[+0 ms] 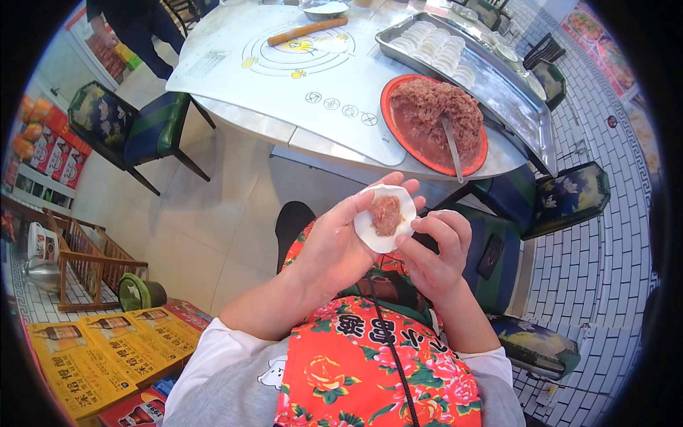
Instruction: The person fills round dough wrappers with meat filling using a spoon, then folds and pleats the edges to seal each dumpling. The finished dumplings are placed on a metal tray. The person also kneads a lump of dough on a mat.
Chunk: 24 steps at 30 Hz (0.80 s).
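Note:
A round dough wrapper (365,227) lies flat across the palm and fingers of my left hand (336,243), with a lump of minced meat (387,214) on its middle. My right hand (440,248) pinches the wrapper's lower right edge between thumb and fingers. Beyond my hands, a red-rimmed bowl (388,115) on the table holds a mound of minced meat filling (437,104), with a metal utensil (452,147) stuck in it. Behind it, a metal tray (512,104) holds rows of pale dumplings (432,45). A wooden rolling pin (307,31) rests on the printed mat (229,85).
Another wrapper (331,44) lies near the rolling pin, and a metal bowl of white powder (324,9) stands behind it. Chairs (155,123) flank the table. A phone (491,256) lies on the chair at my right. Yellow cartons (106,352) are at lower left; a person (139,32) stands upper left.

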### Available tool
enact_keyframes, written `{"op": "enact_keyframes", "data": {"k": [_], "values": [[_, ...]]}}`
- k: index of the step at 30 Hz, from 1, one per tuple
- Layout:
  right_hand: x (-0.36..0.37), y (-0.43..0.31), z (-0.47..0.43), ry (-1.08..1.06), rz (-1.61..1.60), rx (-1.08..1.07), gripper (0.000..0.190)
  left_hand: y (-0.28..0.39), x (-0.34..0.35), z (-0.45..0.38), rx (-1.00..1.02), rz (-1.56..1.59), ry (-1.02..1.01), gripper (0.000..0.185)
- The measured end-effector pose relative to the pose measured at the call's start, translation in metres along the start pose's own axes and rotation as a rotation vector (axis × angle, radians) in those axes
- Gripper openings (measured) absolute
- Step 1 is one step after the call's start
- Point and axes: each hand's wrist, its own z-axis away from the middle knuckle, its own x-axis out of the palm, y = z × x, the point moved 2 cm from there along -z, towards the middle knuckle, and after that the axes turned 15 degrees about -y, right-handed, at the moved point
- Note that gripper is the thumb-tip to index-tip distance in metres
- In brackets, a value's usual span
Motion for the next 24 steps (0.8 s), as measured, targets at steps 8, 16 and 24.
{"op": "enact_keyframes", "data": {"k": [8, 16, 24], "values": [[-0.007, 0.001, -0.029, 0.066, -0.212, 0.177, 0.025, -0.004, 0.003, 0.003, -0.020, -0.260, -0.138, 0.052], [-0.019, 0.002, -0.043, 0.070, -0.308, 0.318, 0.020, 0.002, 0.007, 0.009, -0.001, -1.011, -0.210, 0.054], [-0.021, 0.015, -0.042, -0.023, -0.254, 0.134, 0.023, 0.005, 0.009, 0.005, 0.059, -1.063, -0.232, 0.067]]}}
